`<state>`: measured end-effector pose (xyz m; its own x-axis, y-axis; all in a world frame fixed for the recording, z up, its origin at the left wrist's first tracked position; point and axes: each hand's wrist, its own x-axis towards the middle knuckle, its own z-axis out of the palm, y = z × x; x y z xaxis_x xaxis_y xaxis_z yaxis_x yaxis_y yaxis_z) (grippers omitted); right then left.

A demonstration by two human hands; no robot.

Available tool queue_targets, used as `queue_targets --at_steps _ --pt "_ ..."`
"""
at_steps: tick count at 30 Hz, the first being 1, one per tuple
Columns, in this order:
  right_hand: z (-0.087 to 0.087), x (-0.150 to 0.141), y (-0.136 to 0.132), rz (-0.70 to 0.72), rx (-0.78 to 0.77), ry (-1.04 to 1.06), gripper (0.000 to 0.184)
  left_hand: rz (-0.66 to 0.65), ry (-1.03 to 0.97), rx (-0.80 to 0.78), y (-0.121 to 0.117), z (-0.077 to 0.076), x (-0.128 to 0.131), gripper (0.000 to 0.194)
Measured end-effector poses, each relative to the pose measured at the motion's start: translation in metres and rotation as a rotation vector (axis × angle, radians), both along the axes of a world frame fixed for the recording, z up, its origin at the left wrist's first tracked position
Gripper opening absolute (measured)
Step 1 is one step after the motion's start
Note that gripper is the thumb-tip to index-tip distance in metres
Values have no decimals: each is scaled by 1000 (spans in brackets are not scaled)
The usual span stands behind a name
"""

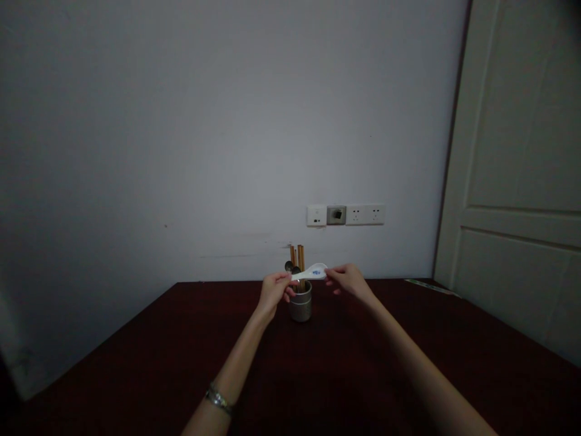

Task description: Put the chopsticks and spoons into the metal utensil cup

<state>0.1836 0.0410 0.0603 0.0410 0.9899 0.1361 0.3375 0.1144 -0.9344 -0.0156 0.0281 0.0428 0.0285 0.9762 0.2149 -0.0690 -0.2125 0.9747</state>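
Note:
A white soup spoon (313,272) with a blue pattern in its bowl is held up sideways between my hands. My left hand (275,289) pinches the end of its handle. At the other end, my right hand (347,280) grips the rim of the bowl between thumb and fingers. Just behind the spoon stands a grey utensil holder (300,307), partly covered by the spoon and my left fingers. Wooden chopsticks (301,255) rise upright out of it, with dark metal spoons (289,266) beside them.
The dark red table (345,375) runs back to a pale wall (218,151). Several socket plates (365,214) are mounted low on that wall. To the right is a light panelled door (521,181), and a thin patterned strip (433,287) lies near the table's back right corner.

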Motion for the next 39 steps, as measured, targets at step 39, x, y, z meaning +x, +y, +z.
queue_targets --at_steps 39 --pt "-9 -37 56 34 392 -808 27 228 188 -278 63 -95 -84 21"
